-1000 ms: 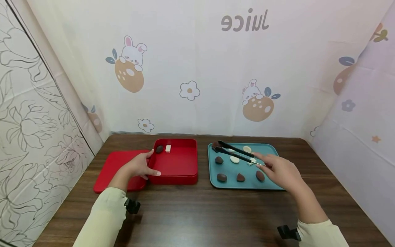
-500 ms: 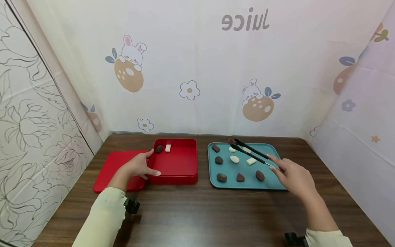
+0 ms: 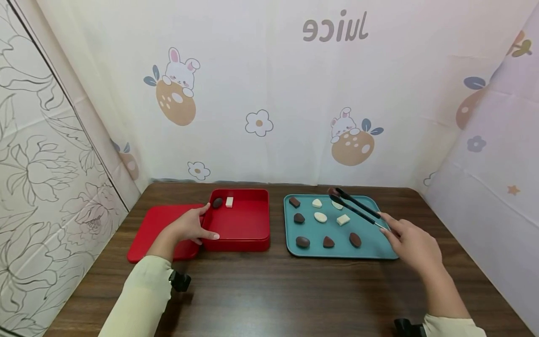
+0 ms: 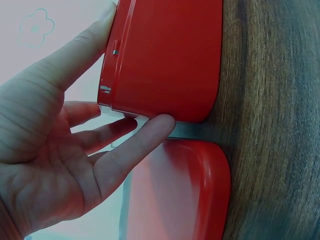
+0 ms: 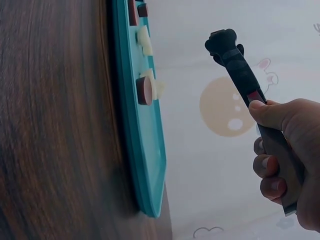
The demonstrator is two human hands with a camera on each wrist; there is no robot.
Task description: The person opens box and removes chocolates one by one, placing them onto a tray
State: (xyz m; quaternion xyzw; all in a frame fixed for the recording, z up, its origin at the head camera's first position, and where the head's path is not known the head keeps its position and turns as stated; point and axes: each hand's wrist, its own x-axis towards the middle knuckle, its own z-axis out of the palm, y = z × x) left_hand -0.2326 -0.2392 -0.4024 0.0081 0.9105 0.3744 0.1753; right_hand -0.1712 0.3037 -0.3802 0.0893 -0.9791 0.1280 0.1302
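Note:
My right hand (image 3: 414, 243) grips black-tipped tongs (image 3: 358, 206) over the back right of a teal tray (image 3: 379, 245). A brown chocolate (image 3: 332, 191) sits between the tong tips, raised above the tray; the tips are small and dark in the right wrist view. My left hand (image 3: 189, 226) rests against the left front corner of a red box (image 3: 246, 224), thumb along its front rim and fingers spread at its left side. Inside the box, at the back left, lie a dark oval chocolate (image 3: 217, 203) and a white block (image 3: 229, 202).
Several brown and white chocolates stay on the tray, among them a brown block (image 3: 294, 202), a white oval (image 3: 320, 217) and a brown triangle (image 3: 328, 242). A red lid (image 3: 143, 238) lies left of the box, partly under the left arm. A patterned curtain (image 3: 294, 154) hangs behind the table.
The right hand has carried the tongs and the brown chocolate rightward over the tray, uncovering the brown block and white pieces. The left hand and box have stayed put.

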